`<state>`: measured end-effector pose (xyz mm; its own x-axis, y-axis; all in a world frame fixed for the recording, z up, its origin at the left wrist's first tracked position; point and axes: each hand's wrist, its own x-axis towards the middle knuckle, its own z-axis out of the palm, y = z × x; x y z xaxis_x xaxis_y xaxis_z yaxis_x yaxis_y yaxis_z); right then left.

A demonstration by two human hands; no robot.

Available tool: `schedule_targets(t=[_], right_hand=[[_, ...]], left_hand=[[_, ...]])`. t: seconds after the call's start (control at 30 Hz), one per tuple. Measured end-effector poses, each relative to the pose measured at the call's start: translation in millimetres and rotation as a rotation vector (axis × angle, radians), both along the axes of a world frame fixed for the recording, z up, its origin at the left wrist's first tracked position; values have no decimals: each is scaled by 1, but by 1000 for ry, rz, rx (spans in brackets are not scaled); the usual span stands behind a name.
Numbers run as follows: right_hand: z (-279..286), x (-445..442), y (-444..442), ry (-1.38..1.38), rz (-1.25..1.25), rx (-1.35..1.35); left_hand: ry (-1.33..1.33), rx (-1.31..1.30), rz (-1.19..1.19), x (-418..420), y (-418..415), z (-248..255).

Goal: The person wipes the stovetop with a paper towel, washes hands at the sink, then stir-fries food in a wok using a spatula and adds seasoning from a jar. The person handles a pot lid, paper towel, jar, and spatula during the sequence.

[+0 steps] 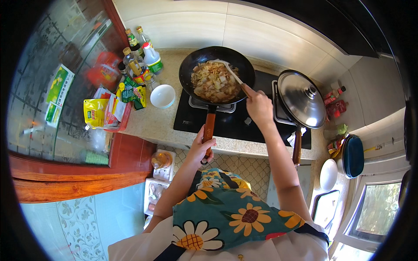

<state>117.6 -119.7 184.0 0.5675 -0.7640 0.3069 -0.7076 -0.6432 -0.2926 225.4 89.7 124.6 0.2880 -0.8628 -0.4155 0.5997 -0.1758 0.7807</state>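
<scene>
A black wok (186, 69) rests over the left burner of a black gas hob (225, 125). Chopped, browned food that looks like cabbage (214, 81) fills its bottom. My left hand (200, 146) is closed around the wok's wooden handle (209, 125). In my right hand (259, 106) is a spatula (233, 73) with a wooden grip, its pale head resting in the food at the wok's upper right. A white bowl (163, 96) stands on the counter left of the wok.
A second pan with a steel lid (302, 98) sits on the right burner, its handle (297, 146) over the counter edge. Several sauce bottles (152, 58) and a red basket of packets (124, 120) stand left. A white dish (329, 175) and stacked basins (353, 156) lie right.
</scene>
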Motion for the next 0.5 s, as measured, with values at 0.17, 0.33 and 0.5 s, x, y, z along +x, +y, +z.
schedule_targets(t=[0.17,0.33,0.5], right_hand=[[-28,24,-3,89,-18,7],[-14,22,5,53,28,27],[-25,24,4,-73,81,28]], left_hand=[[-4,-16,-17,0,-2,-1],[11,-65,-13,2,1,0],[11,-34,-11,1,-1,-1]])
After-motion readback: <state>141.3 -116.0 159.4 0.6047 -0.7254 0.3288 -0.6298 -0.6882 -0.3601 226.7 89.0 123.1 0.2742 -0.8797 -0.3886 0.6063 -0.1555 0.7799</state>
